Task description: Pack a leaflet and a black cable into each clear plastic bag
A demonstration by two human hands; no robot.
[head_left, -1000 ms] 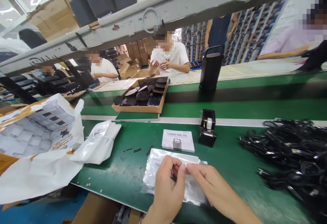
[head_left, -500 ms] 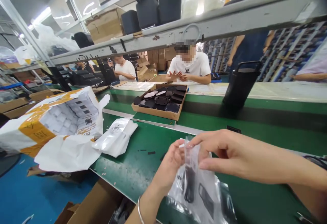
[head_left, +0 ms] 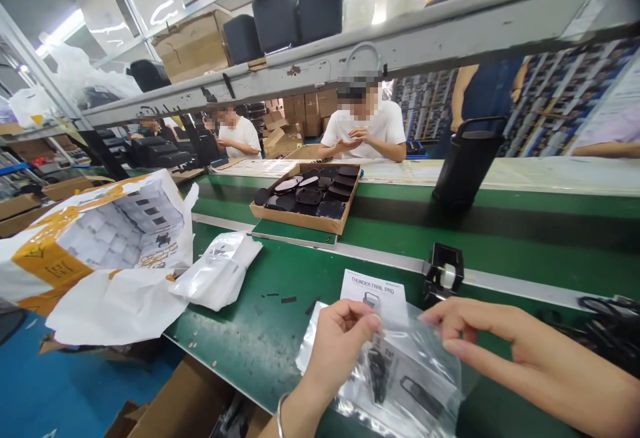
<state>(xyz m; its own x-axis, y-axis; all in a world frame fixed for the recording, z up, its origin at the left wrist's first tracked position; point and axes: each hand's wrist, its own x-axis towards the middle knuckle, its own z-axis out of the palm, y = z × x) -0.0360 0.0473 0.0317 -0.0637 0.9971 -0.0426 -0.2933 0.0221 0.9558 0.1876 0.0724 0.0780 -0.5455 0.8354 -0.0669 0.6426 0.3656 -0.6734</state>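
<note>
One clear bag (head_left: 403, 368) sits over the counter (head_left: 280, 271), its edge pinched by the left hand (head_left: 336, 345); the right hand (head_left: 510, 351) is beside it, grip unclear. Slick film under a light pinch could slip, spilling the cable (head_left: 379, 375).

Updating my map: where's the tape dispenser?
In the head view, the tape dispenser sits right of centre, just beyond the right hand, beside the THUNDER TRAIL PRO leaflet.

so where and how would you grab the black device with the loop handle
Probably by the loop handle, coming from above: it arches over the top of the black device with a gap to hook through, whereas the broad body below offers no such hold.
</note>
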